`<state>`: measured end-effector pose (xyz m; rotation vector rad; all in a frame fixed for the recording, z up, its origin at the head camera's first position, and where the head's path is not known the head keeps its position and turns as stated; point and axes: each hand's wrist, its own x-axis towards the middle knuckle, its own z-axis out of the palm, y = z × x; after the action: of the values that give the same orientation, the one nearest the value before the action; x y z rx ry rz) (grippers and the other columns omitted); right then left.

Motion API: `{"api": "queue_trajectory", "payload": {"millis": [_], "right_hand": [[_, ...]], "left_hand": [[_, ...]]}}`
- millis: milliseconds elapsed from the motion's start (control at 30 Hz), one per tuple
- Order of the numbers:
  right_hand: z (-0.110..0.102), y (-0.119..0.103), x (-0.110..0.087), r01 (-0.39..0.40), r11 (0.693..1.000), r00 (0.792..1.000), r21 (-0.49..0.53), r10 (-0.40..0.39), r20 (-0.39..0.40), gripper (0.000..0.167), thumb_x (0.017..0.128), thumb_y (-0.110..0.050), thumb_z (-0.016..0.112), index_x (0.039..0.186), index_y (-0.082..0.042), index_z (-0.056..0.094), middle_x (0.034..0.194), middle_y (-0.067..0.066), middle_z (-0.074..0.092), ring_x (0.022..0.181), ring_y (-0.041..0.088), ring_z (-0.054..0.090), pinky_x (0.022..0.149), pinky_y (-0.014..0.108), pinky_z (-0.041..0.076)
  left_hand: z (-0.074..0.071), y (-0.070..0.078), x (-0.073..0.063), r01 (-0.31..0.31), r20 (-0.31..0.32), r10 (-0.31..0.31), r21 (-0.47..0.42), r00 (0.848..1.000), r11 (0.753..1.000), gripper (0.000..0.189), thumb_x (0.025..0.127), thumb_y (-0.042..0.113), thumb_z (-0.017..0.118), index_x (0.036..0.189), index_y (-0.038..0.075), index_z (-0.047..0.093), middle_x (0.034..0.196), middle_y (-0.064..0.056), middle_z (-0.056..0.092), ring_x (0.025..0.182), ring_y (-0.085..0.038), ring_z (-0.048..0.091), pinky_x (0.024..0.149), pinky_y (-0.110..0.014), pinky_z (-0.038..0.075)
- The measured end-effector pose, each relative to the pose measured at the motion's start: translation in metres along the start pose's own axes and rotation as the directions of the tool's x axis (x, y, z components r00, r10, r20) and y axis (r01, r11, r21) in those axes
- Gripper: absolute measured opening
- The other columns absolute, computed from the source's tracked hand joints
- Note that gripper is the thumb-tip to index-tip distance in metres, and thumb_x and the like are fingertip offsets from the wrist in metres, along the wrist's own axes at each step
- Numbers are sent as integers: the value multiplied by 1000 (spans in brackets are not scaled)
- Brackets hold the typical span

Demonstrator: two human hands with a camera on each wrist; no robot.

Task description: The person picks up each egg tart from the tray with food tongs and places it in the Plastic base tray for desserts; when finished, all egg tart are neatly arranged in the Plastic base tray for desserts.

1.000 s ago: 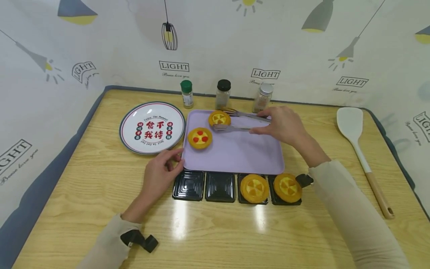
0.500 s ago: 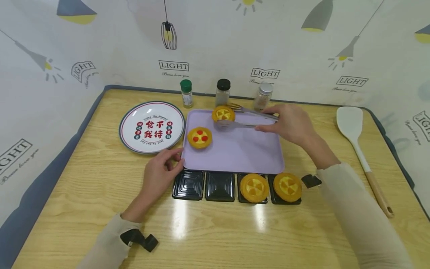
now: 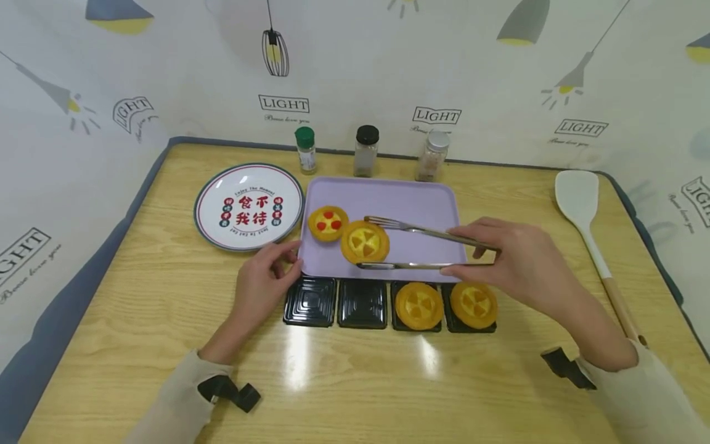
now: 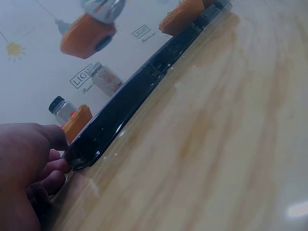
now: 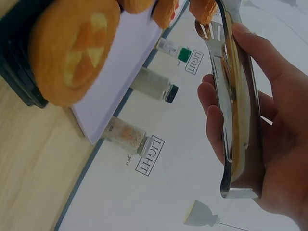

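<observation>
The fingers (image 3: pixel 471 229) and thumb of the right hand (image 3: pixel 527 268) are curled about a pair of metal tongs (image 3: pixel 427 232), whose two arms stand apart with a yellow-patterned tart (image 3: pixel 363 243) between them. In the head view this tart lies over the purple tray (image 3: pixel 418 206); the left wrist view shows it raised, above the level of the black trays. The left hand (image 3: pixel 266 274) has its fingers at the purple tray's left edge; whether they pinch it or merely rest there cannot be told. Of the row of four black trays, the right-hand pair already carry tarts: one on the third tray (image 3: pixel 420 306), one on the fourth (image 3: pixel 474 304). The first black tray (image 3: pixel 310 302) and the second black tray (image 3: pixel 363 303) bear none. A red-dotted tart (image 3: pixel 327 223) sits on the purple tray. The work is judged about half done: two tarts placed, one in transit and the red-dotted one probably left to move.
</observation>
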<state>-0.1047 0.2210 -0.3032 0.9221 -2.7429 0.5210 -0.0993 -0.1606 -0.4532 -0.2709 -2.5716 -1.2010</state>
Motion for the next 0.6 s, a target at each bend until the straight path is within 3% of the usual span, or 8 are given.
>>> {"api": "queue_trajectory", "payload": {"millis": [267, 600], "right_hand": [[17, -14, -33, 64, 998, 998, 23, -65, 13, 47, 67, -39, 89, 106, -16, 75, 96, -4, 71, 65, 1, 60, 50, 21, 47], [28, -16, -43, 33, 999, 998, 7, -34, 57, 50, 68, -47, 87, 106, -17, 75, 101, -4, 71, 65, -1, 62, 52, 23, 49]], "left_hand": [[0, 0, -1, -4, -1, 4, 2, 1000, 1000, 34, 86, 16, 77, 118, 13, 70, 89, 5, 64, 62, -7, 51, 52, -24, 44], [1, -2, 0, 3, -3, -3, 2, 1000, 1000, 34, 86, 16, 77, 119, 14, 70, 89, 5, 64, 62, -8, 52, 52, -24, 43]]}}
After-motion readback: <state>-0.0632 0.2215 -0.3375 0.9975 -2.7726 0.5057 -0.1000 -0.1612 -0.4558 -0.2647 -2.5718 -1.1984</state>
